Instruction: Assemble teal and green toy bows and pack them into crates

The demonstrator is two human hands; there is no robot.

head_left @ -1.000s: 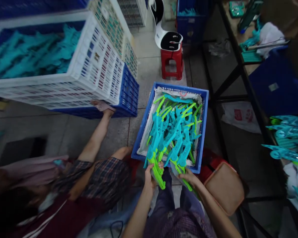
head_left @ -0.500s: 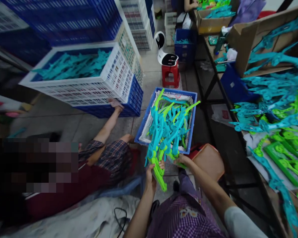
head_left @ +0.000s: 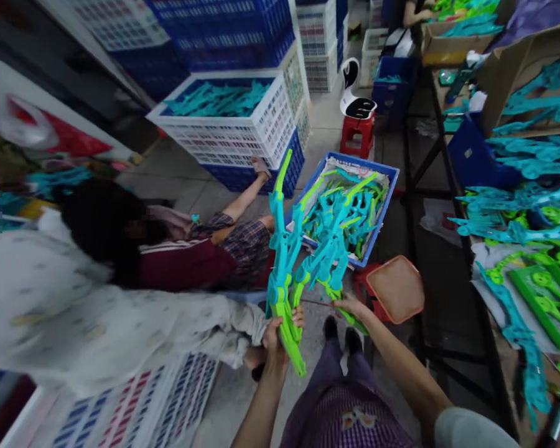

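Long jointed plastic pieces with turquoise upper parts and lime-green ends fill both hands. My left hand is closed around the green ends of a bunch of turquoise-and-green plastic pieces, which point upward and away from me. Farther right, my right hand grips the green ends of a second bunch. The tops of the bunches overlap the near side of a blue crate. Inside that crate, on a pale liner, lie many similar pieces.
A person sits low at the left, one foot against stacked crates. Someone in pale patterned clothing is nearer. A red stool stands beside the blue crate. Along the right runs a table heaped with parts.
The view has swung left, so the crates and seated person appear farther right. Both bunches have come away from the crate toward me, still held.
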